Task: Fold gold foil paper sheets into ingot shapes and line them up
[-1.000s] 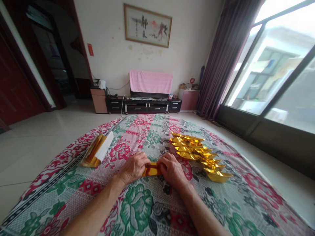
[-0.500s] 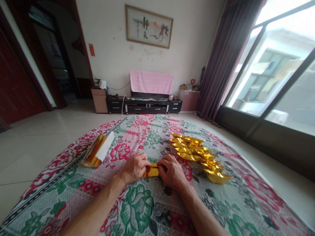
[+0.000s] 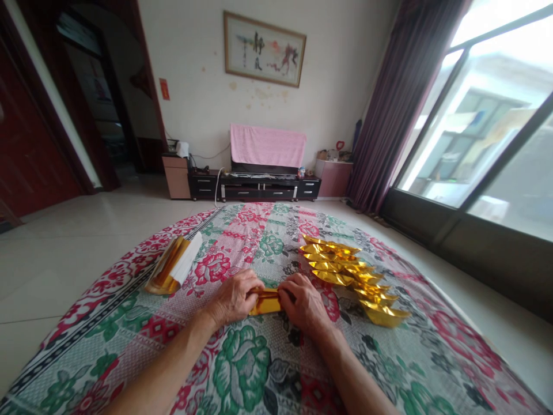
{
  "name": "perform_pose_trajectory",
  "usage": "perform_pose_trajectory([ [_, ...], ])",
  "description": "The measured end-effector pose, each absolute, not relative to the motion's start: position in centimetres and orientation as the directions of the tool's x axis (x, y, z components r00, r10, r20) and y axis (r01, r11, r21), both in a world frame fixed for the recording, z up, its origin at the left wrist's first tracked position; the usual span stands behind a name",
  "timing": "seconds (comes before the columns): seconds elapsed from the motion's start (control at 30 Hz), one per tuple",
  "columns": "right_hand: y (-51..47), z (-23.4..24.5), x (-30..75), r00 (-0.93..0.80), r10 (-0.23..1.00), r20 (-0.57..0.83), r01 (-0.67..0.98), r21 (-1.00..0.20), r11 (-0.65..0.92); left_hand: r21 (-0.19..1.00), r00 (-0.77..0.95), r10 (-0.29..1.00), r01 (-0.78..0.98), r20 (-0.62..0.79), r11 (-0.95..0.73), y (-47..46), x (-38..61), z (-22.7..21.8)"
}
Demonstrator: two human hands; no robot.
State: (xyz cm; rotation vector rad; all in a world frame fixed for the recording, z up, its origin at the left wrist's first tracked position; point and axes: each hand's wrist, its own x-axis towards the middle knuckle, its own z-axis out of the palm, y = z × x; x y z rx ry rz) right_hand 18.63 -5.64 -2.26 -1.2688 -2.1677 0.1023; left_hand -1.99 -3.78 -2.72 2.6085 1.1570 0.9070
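Observation:
A small sheet of gold foil paper (image 3: 265, 301) lies on the floral cloth (image 3: 242, 369) between my two hands. My left hand (image 3: 233, 300) pinches its left end with curled fingers. At the paper's right end, my right hand (image 3: 305, 302) is closed on it too. A row of several folded gold paper ingots (image 3: 352, 275) lies just right of my hands. A stack of unfolded gold paper sheets (image 3: 173, 266) with a white underside lies to the left.
The cloth covers a wide surface over a tiled floor (image 3: 56, 253). At the far wall stands a low TV cabinet (image 3: 259, 187) draped with a pink towel (image 3: 268, 145). Dark curtains (image 3: 397, 98) and a large window (image 3: 496, 115) fill the right side.
Both hands stayed on the gold paper, shifting their fingers slightly. The view tilted up a little.

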Motion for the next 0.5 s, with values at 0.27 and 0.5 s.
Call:
perform_pose_trajectory([
  [0.27, -5.46, -2.35, 18.72, -0.352, 0.807, 0.474, 0.748, -0.376, 0.547, 0.362, 0.540, 0.666, 0.567, 0.514, -0.740, -3.57, -2.02, -3.48],
  [0.5, -5.48, -2.23, 19.12, -0.372, 0.788, 0.490, 0.706, -0.402, 0.583, 0.359, 0.552, 0.667, 0.569, 0.501, -0.740, -3.66, -2.17, -3.45],
])
